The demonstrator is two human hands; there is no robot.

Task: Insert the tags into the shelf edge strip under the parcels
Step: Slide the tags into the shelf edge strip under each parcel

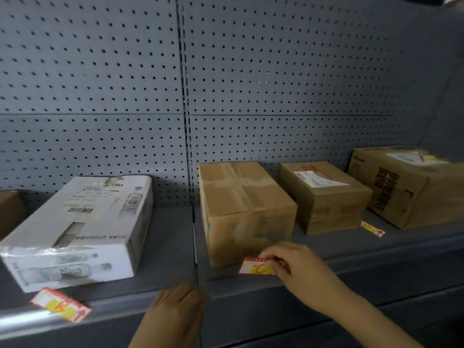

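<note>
A grey perforated back panel (pixel 100 71) fills the upper part of the view. Below it runs a long grey shelf (pixel 170 247), and along its front edge there is the shelf edge strip (pixel 251 297).

On the left part of the shelf lies a white parcel (pixel 80 229), flat and turned at an angle, with its near end close to the front edge. A brown parcel (pixel 246 212) with tape on its top stands near the middle of the shelf. To the right of it, closer to the back panel, stands a smaller brown parcel (pixel 326 197) with a white label on top. At the right end is a wider brown parcel (pixel 411 187) with dark print on its side. At the left end only a corner of another brown box (pixel 10 209) is visible.

The right hand (pixel 301 270) is at the front edge, just before the middle brown parcel. Its fingertips pinch a red and white tag (pixel 253 267) by the right end, and the tag stands upright at the front edge.

The left hand (pixel 178 310) is lower, at the strip. It is blurred, so I cannot tell if it is relaxed or clenched.

A second tag (pixel 61 307) lies at the front edge before the white parcel. A third, small tag (pixel 372 228) lies on the shelf just before the labelled parcel.
</note>
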